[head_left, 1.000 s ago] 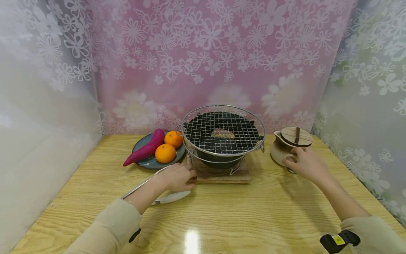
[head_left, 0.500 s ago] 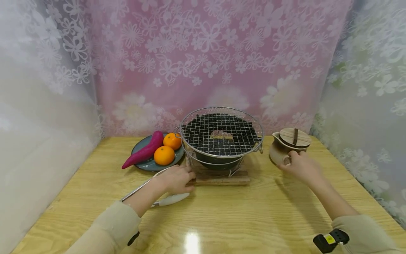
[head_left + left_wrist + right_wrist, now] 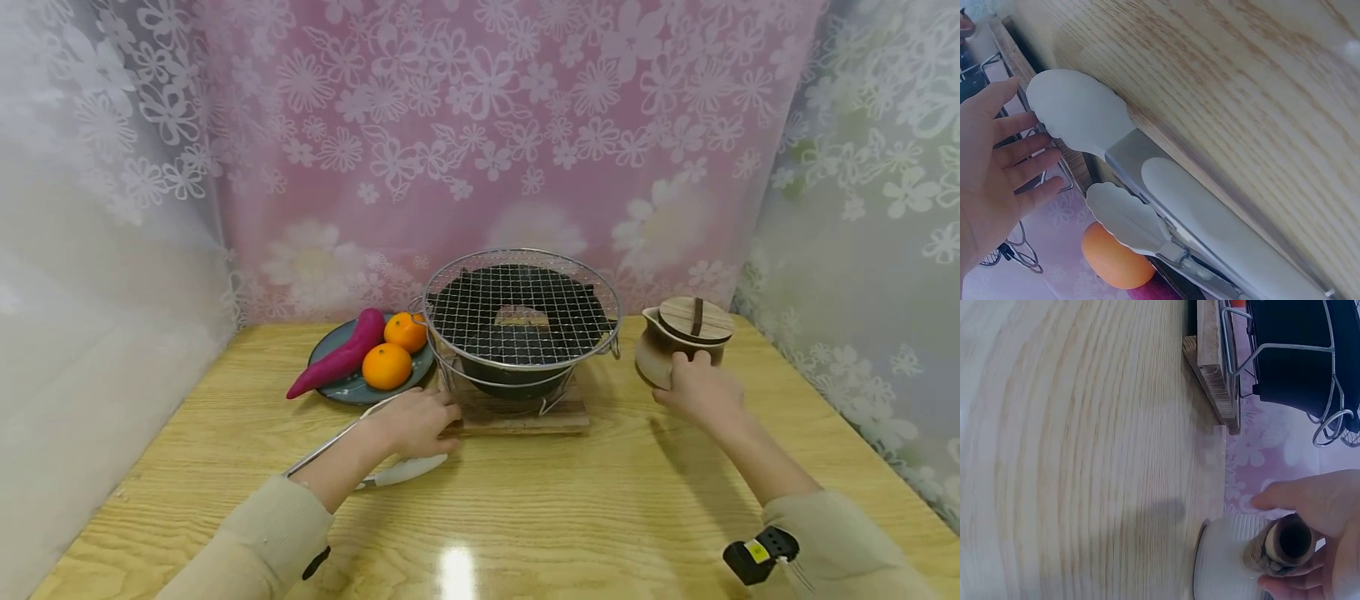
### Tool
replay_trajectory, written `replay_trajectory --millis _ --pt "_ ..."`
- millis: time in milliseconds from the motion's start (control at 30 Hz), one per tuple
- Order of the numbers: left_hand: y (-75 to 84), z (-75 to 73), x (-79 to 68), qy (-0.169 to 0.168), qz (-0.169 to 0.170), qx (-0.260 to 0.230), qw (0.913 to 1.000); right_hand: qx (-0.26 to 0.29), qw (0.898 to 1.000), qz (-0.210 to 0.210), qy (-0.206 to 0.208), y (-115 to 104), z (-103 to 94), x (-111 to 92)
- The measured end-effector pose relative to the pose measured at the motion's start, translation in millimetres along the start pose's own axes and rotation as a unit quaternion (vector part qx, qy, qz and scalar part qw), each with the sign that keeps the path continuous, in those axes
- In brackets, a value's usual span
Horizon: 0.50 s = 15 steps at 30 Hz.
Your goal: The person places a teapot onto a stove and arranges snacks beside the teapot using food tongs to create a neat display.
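Note:
My right hand point(image 3: 701, 392) grips the hollow side handle point(image 3: 1261, 551) of a brown-and-cream ceramic pot point(image 3: 654, 354) with a spout. Thumb and fingers lie on either side of the handle. A wooden lid point(image 3: 684, 317) sits on the pot, which stands upright on the table. On the other side, my left hand point(image 3: 416, 423) has its fingers spread and extended beside the grill's wooden base point(image 3: 555, 422). White-headed metal tongs point(image 3: 1079, 106) lie beneath that hand and forearm. Their two scalloped heads stand apart, close to the fingertips in the left wrist view.
A round grill with a wire mesh point(image 3: 525, 343) over a black bowl point(image 3: 517, 385) occupies the table's middle back. Left of it, a dark blue plate point(image 3: 322, 350) holds a purple sweet potato point(image 3: 341, 362) and two oranges point(image 3: 387, 367). Patterned curtains point(image 3: 517, 167) surround the table point(image 3: 525, 517).
My right hand has moved slightly left and taken hold of the pot's handle, its thumb now by the pot's lower side. My left hand stays in place.

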<state>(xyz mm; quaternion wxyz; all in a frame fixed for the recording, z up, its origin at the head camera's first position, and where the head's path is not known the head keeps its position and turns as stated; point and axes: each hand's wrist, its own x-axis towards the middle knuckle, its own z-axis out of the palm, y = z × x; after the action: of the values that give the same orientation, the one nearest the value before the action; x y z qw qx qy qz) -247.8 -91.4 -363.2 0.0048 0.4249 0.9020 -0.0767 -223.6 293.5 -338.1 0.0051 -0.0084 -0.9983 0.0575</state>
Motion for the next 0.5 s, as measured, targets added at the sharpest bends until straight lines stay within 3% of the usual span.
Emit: replay_trajectory --millis 300,500 --pt "1.3 -1.5 1.9 -0.012 -0.005 -0.003 0.9999 -0.044 0.998 0.043 -0.01 -3.4 1.8 5.8" --pt "1.9 -1.2 1.7 -0.006 -0.006 0.003 1.0 -0.031 0.998 0.06 0.0 -3.9 6.1 10.1"
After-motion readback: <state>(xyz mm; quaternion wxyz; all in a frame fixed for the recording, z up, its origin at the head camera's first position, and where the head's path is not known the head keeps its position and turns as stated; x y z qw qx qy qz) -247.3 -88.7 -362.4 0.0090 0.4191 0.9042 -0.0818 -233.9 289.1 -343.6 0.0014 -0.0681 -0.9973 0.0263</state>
